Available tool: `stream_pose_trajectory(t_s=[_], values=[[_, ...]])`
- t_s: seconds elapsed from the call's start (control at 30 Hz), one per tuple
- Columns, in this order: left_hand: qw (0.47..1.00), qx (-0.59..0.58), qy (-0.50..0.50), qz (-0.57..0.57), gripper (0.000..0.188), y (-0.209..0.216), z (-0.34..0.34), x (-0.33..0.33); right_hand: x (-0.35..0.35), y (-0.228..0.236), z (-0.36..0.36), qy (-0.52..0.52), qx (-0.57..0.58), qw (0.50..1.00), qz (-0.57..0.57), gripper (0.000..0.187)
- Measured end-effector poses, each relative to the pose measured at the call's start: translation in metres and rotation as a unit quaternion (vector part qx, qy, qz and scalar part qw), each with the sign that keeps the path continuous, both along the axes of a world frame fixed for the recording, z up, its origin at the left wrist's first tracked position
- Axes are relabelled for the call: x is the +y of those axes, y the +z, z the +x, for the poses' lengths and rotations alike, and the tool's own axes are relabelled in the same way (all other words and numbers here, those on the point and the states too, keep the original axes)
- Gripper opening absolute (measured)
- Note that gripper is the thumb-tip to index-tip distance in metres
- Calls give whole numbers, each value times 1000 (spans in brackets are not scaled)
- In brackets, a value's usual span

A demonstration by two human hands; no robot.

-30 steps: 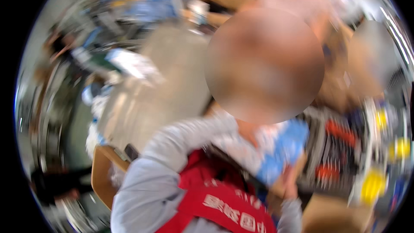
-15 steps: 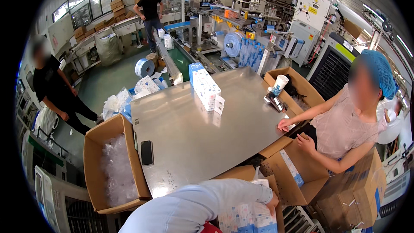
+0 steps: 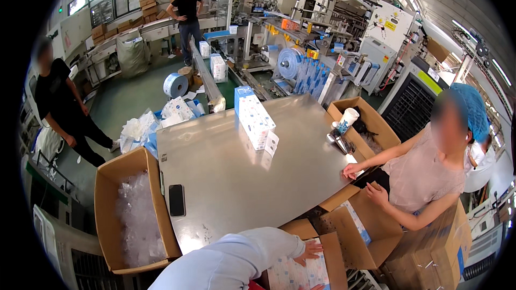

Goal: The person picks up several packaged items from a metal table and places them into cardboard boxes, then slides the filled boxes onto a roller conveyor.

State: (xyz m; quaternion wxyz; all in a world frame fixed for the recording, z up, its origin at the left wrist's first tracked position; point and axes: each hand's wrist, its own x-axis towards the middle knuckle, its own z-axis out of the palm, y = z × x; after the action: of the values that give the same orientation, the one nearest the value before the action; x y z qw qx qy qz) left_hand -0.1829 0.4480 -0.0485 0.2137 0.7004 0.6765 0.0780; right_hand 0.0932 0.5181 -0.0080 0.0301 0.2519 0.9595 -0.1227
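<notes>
My left arm, in a light blue sleeve, reaches in from the lower edge. At its end my left hand (image 3: 310,252) lies with fingers spread on top of white-and-blue printed packs (image 3: 293,275) packed side by side in an open cardboard box (image 3: 334,255). Of my right hand (image 3: 318,287) only a sliver of fingers shows at the lower edge, by the same packs; their pose cannot be made out. A long stack of similar packs (image 3: 252,118) stands on the metal table (image 3: 226,182), with a loose flap at its near end.
A black phone (image 3: 177,200) lies on the table's left side, beside a carton of clear plastic film (image 3: 141,220). At right, a co-worker (image 3: 430,166) in a blue hair net sits by another open carton (image 3: 349,236). Packs (image 3: 219,68) stand on a conveyor behind.
My left hand has moved from the box's right side leftward onto the tops of the packs, its fingers now spread. Fingers of my right hand have appeared at the lower edge.
</notes>
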Motion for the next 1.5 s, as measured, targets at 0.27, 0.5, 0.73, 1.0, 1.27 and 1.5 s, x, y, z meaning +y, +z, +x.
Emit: stream_pose_trajectory(t_s=[0.27,0.5,0.73,1.0,1.27,1.5], values=[[985,1,-15,174,70,-14,31,-47,4,21,43,103,9,994,41,75],[980,-41,160,-109,80,87,34,-55,63,27,204,-505,266,611,-549,45],[853,-132,249,-440,93,41,36,-50,121,-28,162,-383,261,828,-315,40],[854,-154,330,-371,89,1,93,-42,199,1,172,-277,238,913,-183,46],[821,-314,381,-286,77,14,180,69,285,38,229,-325,213,920,-51,46],[837,-407,208,-302,68,-32,209,114,297,-10,276,-388,176,902,-63,47]])
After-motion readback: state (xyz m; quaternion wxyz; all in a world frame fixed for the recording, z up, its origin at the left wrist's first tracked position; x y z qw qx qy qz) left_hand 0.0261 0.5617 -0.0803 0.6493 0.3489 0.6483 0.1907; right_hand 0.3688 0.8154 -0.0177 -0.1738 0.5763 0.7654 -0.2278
